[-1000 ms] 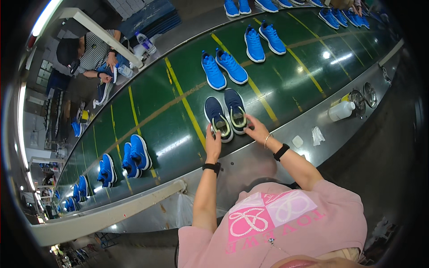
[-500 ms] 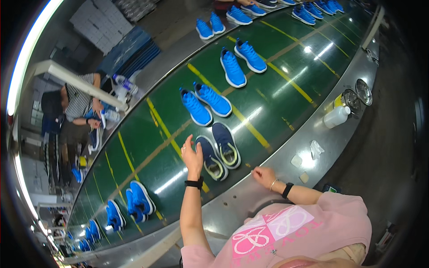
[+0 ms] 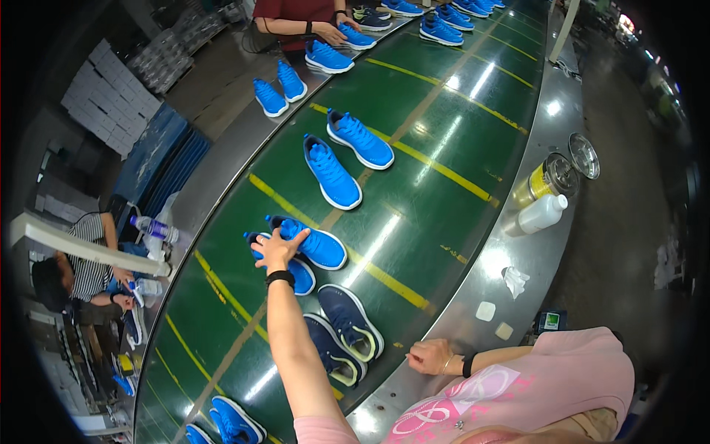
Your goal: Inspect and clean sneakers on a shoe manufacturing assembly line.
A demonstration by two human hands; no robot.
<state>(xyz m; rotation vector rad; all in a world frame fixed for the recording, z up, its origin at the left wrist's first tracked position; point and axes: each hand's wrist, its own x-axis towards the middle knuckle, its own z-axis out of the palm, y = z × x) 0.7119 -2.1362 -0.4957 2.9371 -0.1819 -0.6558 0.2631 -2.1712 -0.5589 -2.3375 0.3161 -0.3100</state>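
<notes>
My left hand [image 3: 275, 250] reaches over the belt with its fingers spread across a pair of bright blue sneakers. Its thumb side lies at the right blue sneaker [image 3: 322, 247], while the other fingers cover part of the left blue sneaker [image 3: 302, 277]. Closer to me stand two dark navy sneakers with pale yellow-green linings, the right navy sneaker [image 3: 346, 314] and the left navy sneaker [image 3: 330, 348], partly behind my forearm. My right hand [image 3: 430, 357] rests on the metal edge, fingers curled, with nothing visible in it.
The green conveyor belt [image 3: 414, 214] with yellow lines carries more blue sneakers [image 3: 333, 174]. A white bottle [image 3: 540, 214], a yellow-labelled tin [image 3: 543, 183], crumpled white paper [image 3: 515, 281] and small pads stand or lie on the right ledge. Across the belt, co-workers handle shoes.
My left hand has moved from beside the navy sneakers onto the blue pair beyond them. The view has shifted, and my right hand stays at the metal edge.
</notes>
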